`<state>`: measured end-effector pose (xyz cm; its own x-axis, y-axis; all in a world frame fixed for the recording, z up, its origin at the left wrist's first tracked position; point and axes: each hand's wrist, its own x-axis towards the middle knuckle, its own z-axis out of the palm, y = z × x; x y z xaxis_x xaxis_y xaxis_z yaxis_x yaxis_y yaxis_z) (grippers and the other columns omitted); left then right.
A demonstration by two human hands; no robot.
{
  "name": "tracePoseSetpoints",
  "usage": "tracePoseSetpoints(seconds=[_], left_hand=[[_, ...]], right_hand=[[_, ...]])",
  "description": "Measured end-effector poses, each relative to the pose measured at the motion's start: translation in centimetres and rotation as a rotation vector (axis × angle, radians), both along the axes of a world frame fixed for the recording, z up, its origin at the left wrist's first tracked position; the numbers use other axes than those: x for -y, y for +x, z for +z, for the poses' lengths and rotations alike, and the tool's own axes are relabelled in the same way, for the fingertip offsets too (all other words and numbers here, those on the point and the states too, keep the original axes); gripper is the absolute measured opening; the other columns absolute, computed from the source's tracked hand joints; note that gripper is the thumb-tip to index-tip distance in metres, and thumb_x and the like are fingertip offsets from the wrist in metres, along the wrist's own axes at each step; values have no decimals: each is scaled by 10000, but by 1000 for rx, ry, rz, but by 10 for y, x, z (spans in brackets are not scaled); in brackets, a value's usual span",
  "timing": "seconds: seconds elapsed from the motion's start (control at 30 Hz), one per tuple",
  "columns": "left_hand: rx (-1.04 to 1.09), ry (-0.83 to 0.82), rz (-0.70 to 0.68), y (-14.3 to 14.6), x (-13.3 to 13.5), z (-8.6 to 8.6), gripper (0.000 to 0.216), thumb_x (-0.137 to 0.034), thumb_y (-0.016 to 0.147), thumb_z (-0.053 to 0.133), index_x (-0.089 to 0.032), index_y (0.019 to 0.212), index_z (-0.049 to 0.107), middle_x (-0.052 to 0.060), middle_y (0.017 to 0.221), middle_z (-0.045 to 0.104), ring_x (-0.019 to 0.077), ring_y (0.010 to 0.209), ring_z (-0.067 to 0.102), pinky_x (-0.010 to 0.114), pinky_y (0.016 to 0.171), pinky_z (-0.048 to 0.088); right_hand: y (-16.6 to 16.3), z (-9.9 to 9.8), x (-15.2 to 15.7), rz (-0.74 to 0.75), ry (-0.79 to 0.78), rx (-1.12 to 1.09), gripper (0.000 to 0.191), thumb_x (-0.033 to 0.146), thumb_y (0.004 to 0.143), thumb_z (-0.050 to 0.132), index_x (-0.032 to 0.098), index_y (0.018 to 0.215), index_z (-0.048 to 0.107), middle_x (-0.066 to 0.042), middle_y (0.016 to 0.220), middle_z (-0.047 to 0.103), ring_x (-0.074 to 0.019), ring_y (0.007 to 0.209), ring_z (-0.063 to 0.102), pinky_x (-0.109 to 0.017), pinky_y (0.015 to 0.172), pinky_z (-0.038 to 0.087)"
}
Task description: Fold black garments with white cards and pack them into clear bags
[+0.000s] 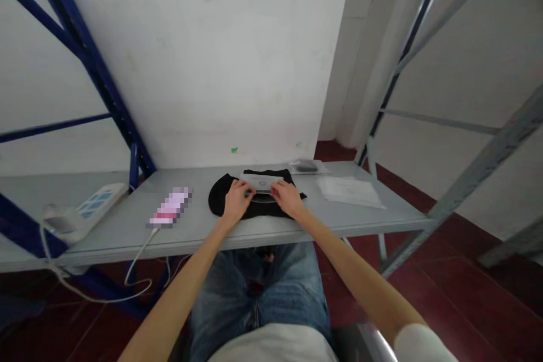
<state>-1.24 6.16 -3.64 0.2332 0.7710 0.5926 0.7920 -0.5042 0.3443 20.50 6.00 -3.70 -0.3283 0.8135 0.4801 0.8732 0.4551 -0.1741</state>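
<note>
A crumpled black cloth item (219, 197) lies on the grey shelf in front of me, its exact kind unclear. On top of it is a flat white piece, like a card or packet (263, 181), with a small round mark in its middle. My left hand (237, 199) pinches the left side of this white piece. At its right side, my right hand (287, 198) pinches it too, with the fingers curled. Between the hands, along the near edge, shows a dark gap with a pale curved line. Parts of the cloth are hidden under the hands.
To the left lies a phone (170, 207) with a white cable, near a white power strip (102, 203). At the right are a clear bag with something dark (306, 166) and white flat packets (350, 190). Blue and grey posts frame the shelf; a wall stands behind.
</note>
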Motion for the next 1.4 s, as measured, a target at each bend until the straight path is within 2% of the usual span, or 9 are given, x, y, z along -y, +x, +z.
tracePoseSetpoints(seconds=[0.17, 0.3, 0.4, 0.5, 0.73, 0.87, 1.03, 1.2, 1.4], left_hand=[[-35, -6, 14, 0, 3, 2, 69, -203, 892, 687, -255, 876, 728, 61, 1040, 680, 274, 1105, 586, 367, 924, 550], [52, -20, 15, -15, 6, 6, 142, -383, 887, 721, -254, 940, 749, 67, 1148, 674, 269, 1151, 602, 374, 968, 541], [204, -98, 177, -31, 0, 13, 266, -445, 968, 590, -224, 1012, 731, 69, 1065, 725, 235, 1019, 678, 360, 936, 543], [170, -304, 290, -45, -12, 18, 292, -430, 984, 562, -198, 1073, 714, 63, 949, 778, 232, 923, 725, 345, 878, 545], [22, -461, 228, -58, -24, 14, 176, -372, 890, 688, -219, 905, 774, 75, 975, 820, 260, 980, 762, 312, 857, 548], [-2, -456, 187, -60, -25, 10, 170, -314, 922, 630, -227, 919, 775, 63, 977, 821, 236, 984, 765, 291, 869, 546], [-20, -413, 167, -57, -26, 7, 186, -229, 924, 585, -207, 1002, 753, 72, 1006, 814, 228, 982, 757, 298, 885, 542], [-26, -364, 217, -52, -23, 3, 184, -283, 965, 561, -211, 1002, 726, 77, 1037, 802, 242, 1019, 743, 317, 907, 530], [-29, -332, 320, -52, -26, 2, 213, -313, 999, 512, -210, 1001, 698, 99, 1044, 788, 266, 1031, 729, 346, 902, 526]], right_hand=[[7, 4, 2, 31, 12, 27, 40, 239, 1005, 657, 216, 987, 684, -38, 977, 682, -201, 912, 635, -290, 796, 430], [13, 6, 11, 73, 57, -28, 106, 296, 1028, 628, 216, 1066, 686, -52, 1012, 692, -212, 990, 642, -303, 862, 457], [3, 9, 15, 106, 90, -53, 160, 293, 1043, 596, 212, 1157, 674, -67, 1079, 708, -213, 1023, 653, -324, 927, 466], [-24, 12, 15, 187, 120, 11, 200, 285, 1036, 611, 209, 1211, 671, -81, 1146, 712, -235, 1118, 639, -354, 992, 461], [-83, 5, 8, 274, 114, 208, 209, 300, 1020, 649, 201, 1202, 679, -90, 1140, 705, -256, 1121, 630, -388, 969, 487], [-95, 5, 2, 239, 114, 234, 248, 306, 1016, 659, 192, 1235, 660, -98, 1161, 699, -250, 1108, 630, -378, 945, 497], [-101, 7, -5, 238, 228, 331, 224, 217, 1070, 512, 165, 1227, 663, -115, 1184, 694, -255, 1125, 600, -394, 937, 491], [-78, 7, -6, 293, 296, 438, 205, 124, 1048, 499, 152, 1132, 684, -120, 1135, 705, -264, 1125, 575, -410, 922, 466], [12, 4, 0, 109, 211, 437, 255, 146, 1067, 460, 175, 1079, 713, -121, 1116, 719, -275, 1109, 585, -414, 927, 431]])
